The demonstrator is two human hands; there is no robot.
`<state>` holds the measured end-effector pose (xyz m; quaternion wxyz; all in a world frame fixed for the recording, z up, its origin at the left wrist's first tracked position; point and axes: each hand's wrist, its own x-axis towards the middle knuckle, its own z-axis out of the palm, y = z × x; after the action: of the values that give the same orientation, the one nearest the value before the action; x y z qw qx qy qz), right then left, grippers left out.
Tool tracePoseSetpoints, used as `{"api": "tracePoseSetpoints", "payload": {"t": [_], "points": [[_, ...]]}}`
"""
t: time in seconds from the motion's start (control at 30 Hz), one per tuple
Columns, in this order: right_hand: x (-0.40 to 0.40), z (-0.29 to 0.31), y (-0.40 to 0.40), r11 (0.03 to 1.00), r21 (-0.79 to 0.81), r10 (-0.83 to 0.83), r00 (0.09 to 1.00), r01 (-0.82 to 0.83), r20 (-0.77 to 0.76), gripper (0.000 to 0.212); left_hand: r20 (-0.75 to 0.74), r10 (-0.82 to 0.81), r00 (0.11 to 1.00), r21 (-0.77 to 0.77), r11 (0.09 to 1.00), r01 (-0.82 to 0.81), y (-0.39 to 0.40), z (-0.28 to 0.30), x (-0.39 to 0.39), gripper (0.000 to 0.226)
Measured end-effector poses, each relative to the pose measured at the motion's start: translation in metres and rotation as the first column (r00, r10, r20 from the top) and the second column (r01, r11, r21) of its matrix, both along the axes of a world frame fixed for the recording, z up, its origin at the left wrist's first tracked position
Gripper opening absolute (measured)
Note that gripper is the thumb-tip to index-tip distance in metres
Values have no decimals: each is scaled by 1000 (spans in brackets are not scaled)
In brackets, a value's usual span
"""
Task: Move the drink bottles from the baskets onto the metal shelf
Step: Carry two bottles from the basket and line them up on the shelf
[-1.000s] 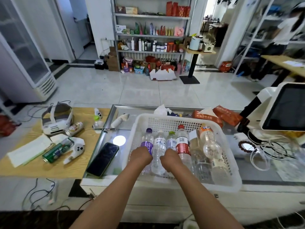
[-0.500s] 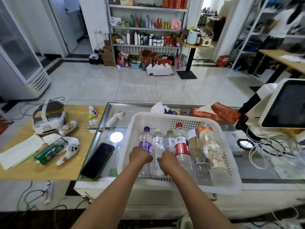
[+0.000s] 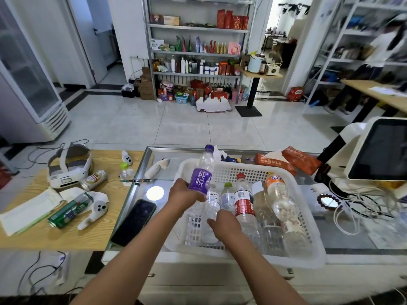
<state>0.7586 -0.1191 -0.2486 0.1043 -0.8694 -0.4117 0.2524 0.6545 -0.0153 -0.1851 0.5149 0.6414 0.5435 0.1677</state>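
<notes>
Barely begun: left hand (image 3: 186,198) grips the raised purple-label bottle (image 3: 201,177); right hand (image 3: 224,224) clasps another bottle (image 3: 211,202) (basket (image 3: 308,216) nearly full).

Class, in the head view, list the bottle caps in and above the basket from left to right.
Purple cap → green cap → red cap → orange cap.

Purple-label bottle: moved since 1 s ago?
Yes. The purple-label bottle, gripped by the left hand, has risen out of the white basket; its cap now tops the basket's far rim.
</notes>
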Motion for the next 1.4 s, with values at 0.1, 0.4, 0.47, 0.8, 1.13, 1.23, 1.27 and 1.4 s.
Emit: {"api": "tracePoseSetpoints", "payload": {"t": [0.1,0.4,0.47,0.8,1.13,1.23,1.27,1.4], "points": [[-4,4,8,999,-33,-20,1000,20,-23,45,109,25,994,64,997,-32,8,23,-12,61],[-21,9,43,988,-129,-93,994,84,-60,71,242,70,968,16,997,-76,33,24,-50,66],[-25,6,47,983,-147,-115,993,108,-38,71,261,53,964,-1,999,-54,39,21,-54,64],[-29,1,61,957,-92,-289,935,275,-206,50,308,-54,950,-28,997,66,63,9,-54,56],[-34,37,42,785,228,-437,776,576,-455,21,326,-182,928,1,981,193,72,-7,-52,55],[-38,61,24,666,347,-449,726,660,-521,31,326,-270,906,48,962,269,64,5,-51,55],[-41,71,16,627,387,-453,721,676,-524,33,328,-310,892,79,950,301,58,11,-49,55],[-57,104,-30,463,527,-476,701,713,-531,34,328,-459,825,187,888,420,20,33,-43,56]]}}
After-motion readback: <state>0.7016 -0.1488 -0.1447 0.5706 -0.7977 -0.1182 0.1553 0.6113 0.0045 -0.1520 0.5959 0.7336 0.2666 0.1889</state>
